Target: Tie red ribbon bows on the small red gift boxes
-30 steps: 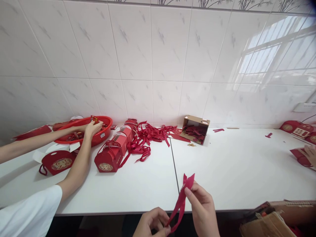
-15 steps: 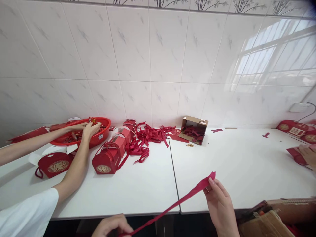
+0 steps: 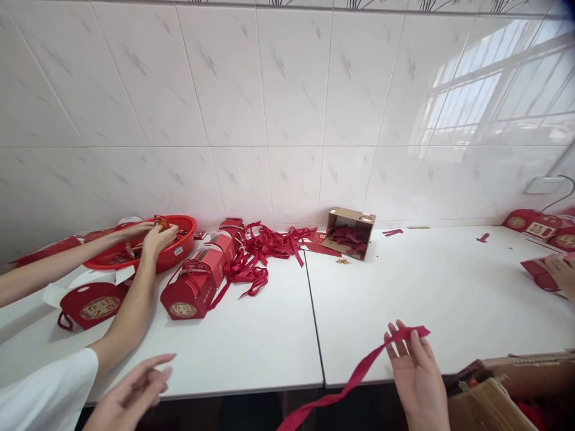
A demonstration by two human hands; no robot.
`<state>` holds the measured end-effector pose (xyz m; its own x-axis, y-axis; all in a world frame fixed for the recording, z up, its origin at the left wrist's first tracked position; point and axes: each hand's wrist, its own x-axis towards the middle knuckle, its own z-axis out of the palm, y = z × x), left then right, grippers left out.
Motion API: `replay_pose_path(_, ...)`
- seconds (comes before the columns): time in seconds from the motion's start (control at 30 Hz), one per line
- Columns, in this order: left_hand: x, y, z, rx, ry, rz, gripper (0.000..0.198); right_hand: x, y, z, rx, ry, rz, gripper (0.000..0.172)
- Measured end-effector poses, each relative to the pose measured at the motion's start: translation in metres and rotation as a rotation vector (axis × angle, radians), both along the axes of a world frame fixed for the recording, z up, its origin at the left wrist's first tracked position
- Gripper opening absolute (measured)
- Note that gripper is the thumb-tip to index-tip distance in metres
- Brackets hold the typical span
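Note:
My right hand (image 3: 417,374) pinches a red ribbon (image 3: 359,377) near one end between thumb and fingers, over the front of the table. From there the ribbon hangs down to the left and leaves the view at the bottom edge. My left hand (image 3: 132,395) is off the ribbon, at the table's front edge on the left. Its fingers are apart and hold nothing. Farther back lies a tangled heap of red ribbons (image 3: 274,244), beside a row of red gift boxes (image 3: 186,290) with ribbon handles.
At left a co-worker's hands (image 3: 157,236) reach over a red basin (image 3: 191,230) of wrapped sweets, near another red box (image 3: 96,305). A small cardboard box (image 3: 350,215) holds ribbon pieces. Another person's hand (image 3: 561,272) is at right. A large carton (image 3: 530,371) stands front right.
My left hand has let go of the ribbon and moved left, its fingers spreading. My right hand has shifted slightly right and down with the ribbon, which now hangs slack.

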<state>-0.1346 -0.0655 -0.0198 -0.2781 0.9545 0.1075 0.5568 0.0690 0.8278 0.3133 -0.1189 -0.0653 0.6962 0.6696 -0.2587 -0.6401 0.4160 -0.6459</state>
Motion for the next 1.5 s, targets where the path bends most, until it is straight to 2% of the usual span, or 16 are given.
replay_pose_path(0.07, -0.001, 0.022, 0.002, -0.037, -0.015, 0.042, 0.057, 0.009, 0.005, -0.015, -0.017, 0.027, 0.028, 0.018)
replay_pose_path(0.13, 0.005, 0.046, 0.004, -0.016, 0.051, 0.159, 0.060, 0.014, 0.011, -0.033, -0.059, 0.046, 0.117, 0.023)
replay_pose_path(0.2, 0.017, 0.069, 0.006, 0.107, 0.220, 0.273, 0.070, 0.014, 0.016, -0.048, -0.094, 0.035, 0.209, 0.028)
replay_pose_path(0.27, 0.030, 0.089, 0.009, 0.219, 0.412, 0.372, 0.077, 0.012, 0.020, -0.056, -0.109, -0.014, 0.242, 0.029)
replay_pose_path(0.37, 0.041, 0.116, 0.012, 0.296, 0.524, 0.465, 0.079, 0.009, 0.022, -0.058, -0.130, -0.076, 0.247, 0.029)
replay_pose_path(0.47, 0.042, 0.134, 0.009, 0.242, 0.493, 0.447, 0.082, 0.010, 0.021, -0.055, -0.150, -0.085, 0.270, 0.030)
replay_pose_path(0.63, 0.038, 0.144, -0.009, 0.246, 0.445, 0.497, 0.070, 0.013, 0.020, -0.059, -0.155, -0.086, 0.269, 0.031)
replay_pose_path(0.7, 0.033, 0.144, -0.014, 0.275, 0.410, 0.468, 0.063, 0.013, 0.020, -0.060, -0.155, -0.090, 0.265, 0.030)
replay_pose_path(0.83, 0.018, 0.137, -0.013, 0.306, 0.357, 0.350, 0.057, 0.012, 0.018, -0.059, -0.149, -0.099, 0.261, 0.028)
replay_pose_path(0.97, 0.014, 0.109, -0.014, 0.315, 0.314, 0.232, 0.055, 0.013, 0.016, -0.059, -0.137, -0.102, 0.277, 0.028)
replay_pose_path(1.1, 0.049, 0.060, -0.022, 0.303, 0.207, 0.006, 0.055, 0.012, 0.014, -0.058, -0.133, -0.111, 0.289, 0.028)
replay_pose_path(1.27, 0.111, 0.004, -0.020, 0.243, 0.162, -0.473, 0.042, 0.004, 0.012, -0.049, -0.188, -0.158, 0.306, 0.033)
replay_pose_path(1.37, 0.134, -0.010, -0.011, 0.269, 0.210, -0.659, 0.036, -0.006, 0.010, -0.038, -0.180, -0.197, 0.337, 0.038)
replay_pose_path(1.5, 0.142, -0.015, -0.004, 0.394, 0.271, -0.760, 0.030, -0.021, 0.010, -0.019, -0.135, -0.241, 0.432, 0.035)
